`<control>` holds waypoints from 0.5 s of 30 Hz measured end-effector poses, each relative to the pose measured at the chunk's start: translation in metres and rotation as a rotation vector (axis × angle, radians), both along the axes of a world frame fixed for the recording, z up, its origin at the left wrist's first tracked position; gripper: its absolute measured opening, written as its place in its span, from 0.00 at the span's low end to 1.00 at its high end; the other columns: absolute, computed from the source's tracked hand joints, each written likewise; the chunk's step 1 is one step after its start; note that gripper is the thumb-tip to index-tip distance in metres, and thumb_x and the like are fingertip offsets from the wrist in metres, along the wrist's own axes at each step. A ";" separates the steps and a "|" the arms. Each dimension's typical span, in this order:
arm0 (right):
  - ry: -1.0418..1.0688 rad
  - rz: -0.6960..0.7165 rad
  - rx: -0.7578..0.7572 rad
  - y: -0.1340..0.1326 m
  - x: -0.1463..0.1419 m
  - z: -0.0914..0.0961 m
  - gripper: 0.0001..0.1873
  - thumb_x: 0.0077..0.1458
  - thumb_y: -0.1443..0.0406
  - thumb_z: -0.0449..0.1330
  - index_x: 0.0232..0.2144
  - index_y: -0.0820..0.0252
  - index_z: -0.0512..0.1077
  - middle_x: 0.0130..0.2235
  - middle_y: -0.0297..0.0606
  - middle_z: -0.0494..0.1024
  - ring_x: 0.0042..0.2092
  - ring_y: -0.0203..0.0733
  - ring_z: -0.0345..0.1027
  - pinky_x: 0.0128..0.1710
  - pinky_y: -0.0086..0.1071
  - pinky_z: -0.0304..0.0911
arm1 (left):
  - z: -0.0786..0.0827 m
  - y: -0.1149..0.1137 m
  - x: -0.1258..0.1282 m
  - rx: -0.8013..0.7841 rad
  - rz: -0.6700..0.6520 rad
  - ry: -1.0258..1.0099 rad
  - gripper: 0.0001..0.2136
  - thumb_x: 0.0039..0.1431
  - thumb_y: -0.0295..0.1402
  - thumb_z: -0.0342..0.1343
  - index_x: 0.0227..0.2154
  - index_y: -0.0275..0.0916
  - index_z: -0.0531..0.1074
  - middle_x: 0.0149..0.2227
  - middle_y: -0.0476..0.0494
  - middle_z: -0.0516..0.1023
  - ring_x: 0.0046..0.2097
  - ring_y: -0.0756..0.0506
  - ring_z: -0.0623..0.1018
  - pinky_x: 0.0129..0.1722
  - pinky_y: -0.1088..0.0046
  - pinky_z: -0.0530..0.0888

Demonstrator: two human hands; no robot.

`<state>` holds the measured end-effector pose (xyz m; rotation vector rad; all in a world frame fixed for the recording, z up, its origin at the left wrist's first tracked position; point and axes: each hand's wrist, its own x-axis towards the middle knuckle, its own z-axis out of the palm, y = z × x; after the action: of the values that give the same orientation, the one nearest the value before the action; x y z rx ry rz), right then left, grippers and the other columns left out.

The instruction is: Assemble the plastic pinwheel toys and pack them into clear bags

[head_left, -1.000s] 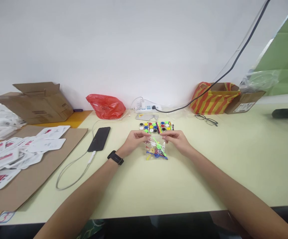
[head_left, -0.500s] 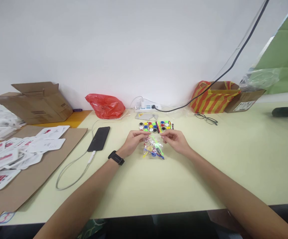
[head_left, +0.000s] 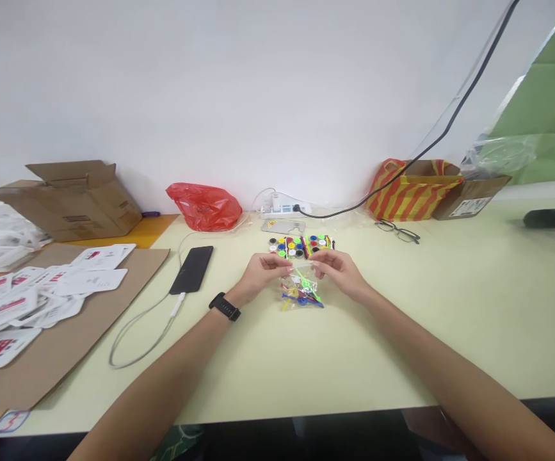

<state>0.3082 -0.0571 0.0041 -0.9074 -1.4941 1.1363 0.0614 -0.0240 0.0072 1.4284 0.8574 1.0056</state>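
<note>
A small clear plastic bag (head_left: 300,289) with colourful plastic pieces inside hangs between my hands, over the table. My left hand (head_left: 264,276), with a black watch on its wrist, pinches the bag's top left edge. At the top right edge, my right hand (head_left: 339,272) pinches it between thumb and fingers. Green, blue, yellow and red parts show through the film; their exact kind is too small to tell. Just beyond my fingertips lie rows of small coloured discs (head_left: 292,247), with bundles of thin coloured sticks (head_left: 307,246) among them.
A black phone (head_left: 192,269) on a cable lies left, beside cardboard (head_left: 114,282) bearing white packets (head_left: 99,256). Along the wall stand a carton (head_left: 82,205), a red bag (head_left: 205,208), a power strip (head_left: 284,209) and a striped bag (head_left: 409,195). Glasses (head_left: 398,231) lie right.
The bag's lower part has swung slightly to the right, and its pieces have shifted inside. Both hands keep their pinch on the top edge, almost in place.
</note>
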 end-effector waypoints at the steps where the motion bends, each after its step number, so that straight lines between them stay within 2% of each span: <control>1: -0.018 0.018 -0.024 0.000 0.000 0.000 0.20 0.57 0.50 0.68 0.42 0.58 0.80 0.32 0.37 0.79 0.31 0.40 0.71 0.34 0.35 0.69 | 0.000 0.000 0.000 0.000 -0.010 0.002 0.16 0.46 0.37 0.77 0.37 0.35 0.85 0.36 0.40 0.86 0.36 0.46 0.82 0.40 0.70 0.79; 5: -0.119 0.086 -0.054 -0.001 -0.002 0.001 0.22 0.57 0.47 0.68 0.35 0.61 0.80 0.31 0.37 0.78 0.30 0.39 0.68 0.31 0.33 0.64 | 0.003 -0.004 0.000 -0.004 -0.068 0.032 0.20 0.49 0.38 0.75 0.45 0.36 0.84 0.37 0.41 0.85 0.38 0.47 0.82 0.41 0.71 0.78; 8: -0.133 0.094 -0.028 -0.003 -0.003 0.004 0.21 0.56 0.48 0.69 0.33 0.61 0.80 0.32 0.38 0.78 0.31 0.39 0.67 0.32 0.32 0.63 | 0.009 -0.006 0.001 0.033 -0.104 0.091 0.22 0.53 0.40 0.73 0.49 0.36 0.83 0.34 0.43 0.84 0.34 0.48 0.80 0.38 0.72 0.77; 10: -0.146 0.091 -0.008 -0.003 -0.002 0.005 0.20 0.57 0.48 0.69 0.32 0.61 0.80 0.32 0.38 0.78 0.32 0.39 0.67 0.32 0.32 0.62 | 0.012 -0.007 0.001 0.064 -0.120 0.148 0.20 0.54 0.41 0.72 0.47 0.35 0.84 0.32 0.43 0.83 0.32 0.48 0.79 0.36 0.72 0.76; 15: -0.166 0.078 -0.005 -0.003 0.000 0.004 0.22 0.56 0.47 0.69 0.32 0.60 0.82 0.30 0.38 0.79 0.30 0.40 0.68 0.31 0.33 0.64 | 0.013 -0.007 0.002 0.087 -0.127 0.178 0.16 0.55 0.43 0.71 0.38 0.34 0.85 0.34 0.40 0.84 0.34 0.46 0.80 0.36 0.72 0.75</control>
<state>0.3081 -0.0606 0.0081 -0.9741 -1.6746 1.1440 0.0634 -0.0306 0.0203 1.6443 0.8481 0.8379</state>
